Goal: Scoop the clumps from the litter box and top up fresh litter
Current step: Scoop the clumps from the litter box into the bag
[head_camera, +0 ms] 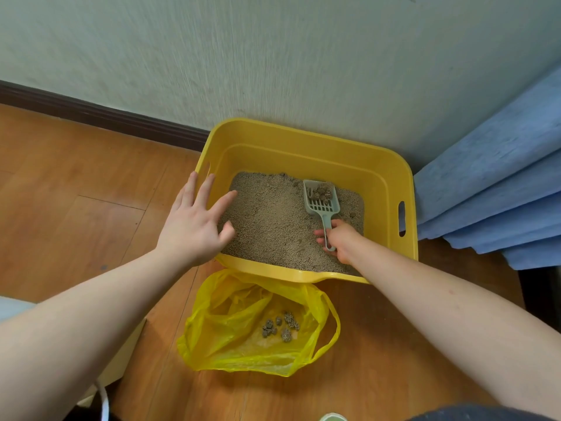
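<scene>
A yellow litter box [306, 138] stands against the wall, filled with beige litter [273, 226]. My right hand [340, 238] grips the handle of a pale green slotted scoop [321, 199], which holds several dark clumps over the litter. A further clump [352, 214] lies in the litter near the right wall. My left hand [194, 220] hovers over the box's left rim with fingers spread, holding nothing. In front of the box, an open yellow plastic bag [230, 338] lies on the floor with several clumps [280, 328] inside.
Wooden floor [76, 192] spreads to the left, with a dark skirting board along the wall. Blue curtain folds [498, 189] hang right of the box. A white object [15, 308] sits at the lower left, and a pale green lid edge [333, 417] at the bottom.
</scene>
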